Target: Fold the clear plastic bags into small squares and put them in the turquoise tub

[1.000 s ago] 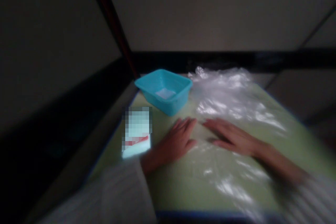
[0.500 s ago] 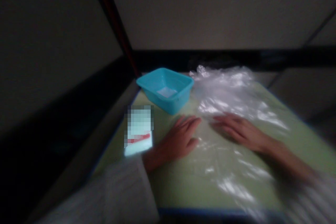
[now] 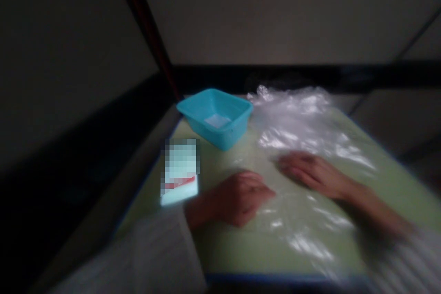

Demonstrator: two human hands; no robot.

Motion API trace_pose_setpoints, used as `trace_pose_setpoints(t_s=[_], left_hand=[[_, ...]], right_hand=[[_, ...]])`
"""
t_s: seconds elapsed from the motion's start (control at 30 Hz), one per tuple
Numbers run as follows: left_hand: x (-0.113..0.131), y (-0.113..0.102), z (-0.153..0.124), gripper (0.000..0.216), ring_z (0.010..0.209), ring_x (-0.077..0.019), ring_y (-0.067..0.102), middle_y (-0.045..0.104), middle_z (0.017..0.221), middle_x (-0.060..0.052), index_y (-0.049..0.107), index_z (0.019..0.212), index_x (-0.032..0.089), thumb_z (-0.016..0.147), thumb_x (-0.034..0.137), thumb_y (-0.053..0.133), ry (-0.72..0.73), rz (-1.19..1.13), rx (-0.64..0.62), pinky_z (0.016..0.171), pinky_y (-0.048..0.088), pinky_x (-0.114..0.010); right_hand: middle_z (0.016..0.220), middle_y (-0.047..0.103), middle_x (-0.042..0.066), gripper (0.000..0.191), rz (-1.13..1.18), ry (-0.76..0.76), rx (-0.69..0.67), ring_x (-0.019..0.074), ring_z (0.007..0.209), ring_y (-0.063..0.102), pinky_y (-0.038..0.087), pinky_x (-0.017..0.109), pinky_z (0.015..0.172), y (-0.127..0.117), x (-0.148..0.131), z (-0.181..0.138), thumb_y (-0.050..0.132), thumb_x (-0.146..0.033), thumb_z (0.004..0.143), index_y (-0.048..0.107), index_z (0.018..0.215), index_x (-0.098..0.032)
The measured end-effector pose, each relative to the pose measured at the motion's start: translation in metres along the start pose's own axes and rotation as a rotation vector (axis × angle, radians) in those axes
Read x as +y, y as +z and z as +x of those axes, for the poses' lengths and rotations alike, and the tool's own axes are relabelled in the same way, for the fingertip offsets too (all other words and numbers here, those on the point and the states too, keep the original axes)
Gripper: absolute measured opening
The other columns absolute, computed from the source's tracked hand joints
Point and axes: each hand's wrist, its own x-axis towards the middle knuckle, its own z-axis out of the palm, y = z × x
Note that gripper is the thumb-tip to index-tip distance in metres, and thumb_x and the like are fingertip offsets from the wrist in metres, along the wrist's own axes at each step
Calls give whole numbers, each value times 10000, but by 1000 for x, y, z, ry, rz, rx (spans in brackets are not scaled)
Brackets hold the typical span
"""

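Clear plastic film (image 3: 310, 245) beneath and between curled left hand (image 3: 244, 197) and bent right hand (image 3: 315, 172), any grip impossible to tell

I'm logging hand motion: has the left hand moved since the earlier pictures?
Yes: the left hand moved down the picture, farther from the blue basin.

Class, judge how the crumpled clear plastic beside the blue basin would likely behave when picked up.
The crumpled clear plastic is probably floppy, given its loose folds. It looks thin and see-through, so likely light for its bulk. Its glossy highlights suggest it may be slippery.
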Motion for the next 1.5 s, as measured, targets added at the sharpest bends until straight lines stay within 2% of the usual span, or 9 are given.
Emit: trace_pose_setpoints(t_s=[0.27, 0.43, 0.7, 0.8, 0.9, 1.0, 1.13, 1.27, 1.5], left_hand=[[21, -2, 8, 370, 959, -199, 623, 683, 1016, -113, 594, 1125, 120, 777, 163, 476, 62, 20, -90, 997, 423, -388], [30, 3, 10, 363, 1013, -193, 607, 684, 1010, -89, 593, 1141, 154, 808, 194, 455, 82, 51, -171, 1063, 352, -381], [41, 8, 14, 361, 1020, -182, 589, 676, 1007, -79, 564, 1145, 124, 801, 196, 480, 196, -30, -189, 1028, 392, -351], [32, 5, 13, 320, 1008, -176, 593, 673, 1022, -88, 568, 1094, 127, 799, 128, 444, 96, 7, -90, 1018, 398, -360], [14, 1, 9, 307, 1006, -184, 591, 662, 1036, -92, 539, 1127, 136, 843, 118, 422, -134, 98, 70, 994, 404, -388], [0, -2, 5, 312, 1041, -179, 578, 643, 1084, -76, 510, 1160, 153, 868, 117, 409, -250, 125, 52, 1033, 362, -412], [-5, 0, 3, 370, 1120, -166, 549, 616, 1177, -65, 452, 1233, 171, 875, 102, 391, -283, 132, -34, 1086, 293, -430], [-1, 3, 1, 378, 1159, -177, 532, 619, 1193, -86, 462, 1229, 148, 855, 109, 421, -170, 149, -59, 1113, 247, -448], [14, 3, 6, 330, 979, -162, 614, 682, 1034, -85, 553, 1088, 113, 773, 97, 454, 67, 17, 6, 1032, 375, -375]], right_hand=[[1229, 621, 61, 304, 11, -56, -77, 211, 1121, 578, 437, 477, 990, 2, -1, 0, 383, -254, 963, 549, 1216, -224], [1321, 553, 91, 355, 44, -84, -157, 222, 1272, 445, 340, 503, 1064, 7, -12, 1, 391, -271, 963, 476, 1299, -195], [1362, 521, 61, 400, 117, -172, -287, 200, 1369, 287, 183, 500, 1140, 11, -33, 10, 378, -277, 966, 424, 1353, -185], [1350, 532, 81, 387, 83, -170, -250, 196, 1355, 317, 211, 491, 1133, 12, -30, 9, 381, -251, 960, 443, 1333, -165], [1321, 552, 116, 357, -5, -152, -183, 204, 1308, 399, 284, 491, 1101, 11, -24, 5, 386, -228, 953, 483, 1286, -145], [1269, 588, 136, 330, -99, -136, -103, 215, 1232, 491, 359, 483, 1055, 8, -19, 2, 370, -204, 949, 523, 1232, -129], [1176, 634, 169, 323, -174, -125, -7, 238, 1114, 583, 430, 484, 990, 3, -16, 0, 336, -206, 948, 579, 1133, -100], [1138, 651, 164, 307, -168, -127, -22, 239, 1107, 587, 439, 474, 984, 4, -15, 0, 354, -208, 943, 594, 1103, -103], [1180, 633, 149, 277, -139, -114, -70, 235, 1142, 563, 434, 458, 996, 12, -15, 2, 391, -210, 949, 575, 1134, -119]])
